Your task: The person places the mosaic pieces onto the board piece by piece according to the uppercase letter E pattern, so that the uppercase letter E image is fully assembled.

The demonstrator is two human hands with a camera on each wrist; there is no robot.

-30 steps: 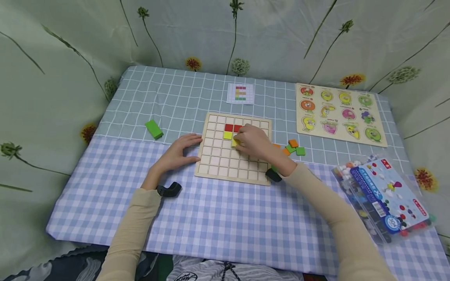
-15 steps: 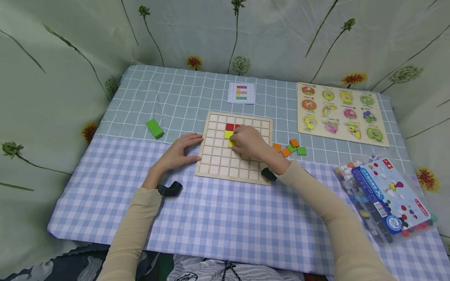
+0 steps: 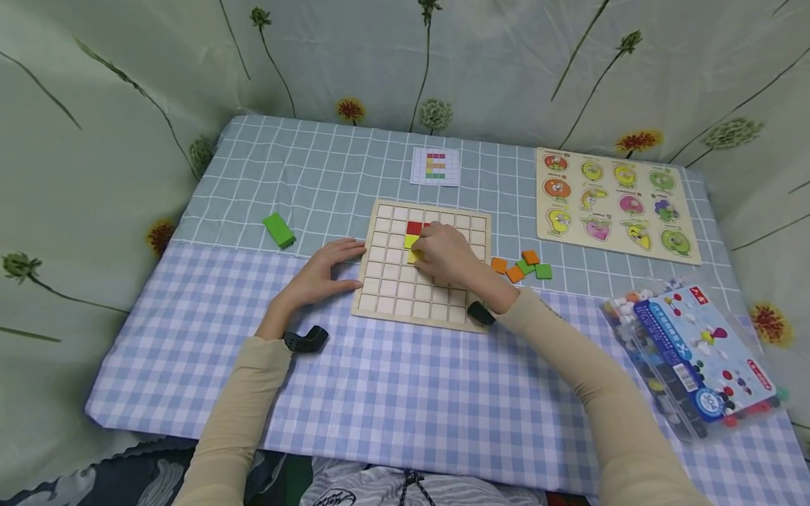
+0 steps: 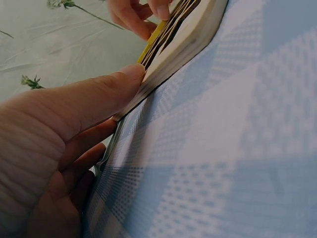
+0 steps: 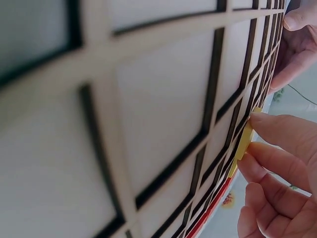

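Note:
A wooden grid board (image 3: 405, 289) lies before me. Red tiles (image 3: 414, 228) sit in an upper row, partly covered by my right hand (image 3: 446, 254), and a yellow tile (image 3: 410, 241) lies just below the left one. Under that, my right thumb and index finger pinch a second yellow tile (image 5: 244, 139) at the grid, its edges meeting the cell frame in the right wrist view. My left hand (image 3: 325, 273) rests at the board's left side, fingers extended, with the thumb touching the edge (image 4: 148, 82) in the left wrist view.
Several loose orange and green tiles (image 3: 543, 271) lie right of the board. A green block (image 3: 279, 230) is at left, a pattern card (image 3: 435, 166) behind. A fruit puzzle board (image 3: 616, 204) and a clear box of beads (image 3: 692, 358) stand at right.
My right hand has shifted slightly left with the yellow tile, bringing it under the first yellow one. The left hand stays at the board's edge.

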